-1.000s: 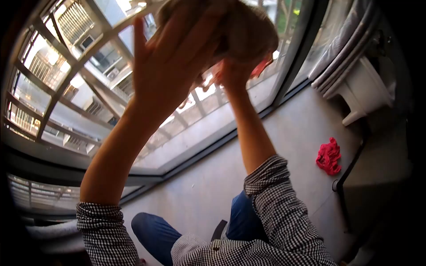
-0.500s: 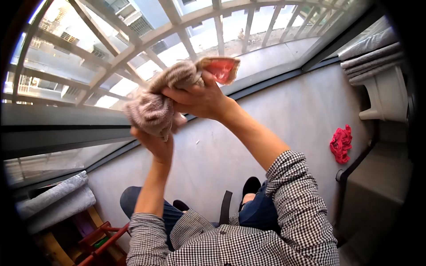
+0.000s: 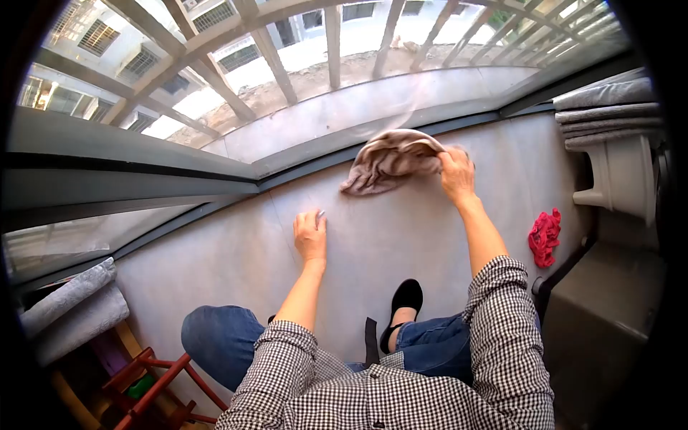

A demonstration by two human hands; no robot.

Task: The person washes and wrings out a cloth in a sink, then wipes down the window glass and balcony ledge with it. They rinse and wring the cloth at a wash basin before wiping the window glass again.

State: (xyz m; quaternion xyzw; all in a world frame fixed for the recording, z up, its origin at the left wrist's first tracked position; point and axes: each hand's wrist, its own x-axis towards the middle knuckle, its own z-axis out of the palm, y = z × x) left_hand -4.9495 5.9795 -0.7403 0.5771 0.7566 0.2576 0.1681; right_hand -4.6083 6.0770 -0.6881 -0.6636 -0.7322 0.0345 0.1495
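Both hands have come apart since ½ sec ago, when they held the soft, wrinkled brown-grey cloth (image 3: 394, 163) together, up nearer the bars. Bare L hand (image 3: 310, 236) is off it now & low down, w/ bent fingers right by a tiny whitish bit (image 3: 321, 213); can't tell if they pinch that bit or are just next to it. Bare R hand (image 3: 459, 172) is clamped on the cloth's R end, fingers bunched tight on it. Rest of the cloth spreads out L of that hand, all wavy, in front of the long dark grey metal window track (image 3: 308, 169); can't tell if its low edge touches the smooth pale grey floor (image 3: 401, 236). Past the glass are pale, flat, curved-out window bars (image 3: 333, 50). Way over R, a crumpled bright pink-red cloth (image 3: 545, 238) lies on the floor, near a white plastic stool (image 3: 620, 179) w/ folded grey cloths (image 3: 609, 115) piled on top. One flat black shoe (image 3: 406, 295) shows b/w the arms. Far L, a rolled fuzzy grey cloth (image 3: 82, 312) is near a red wooden frame (image 3: 158, 390).
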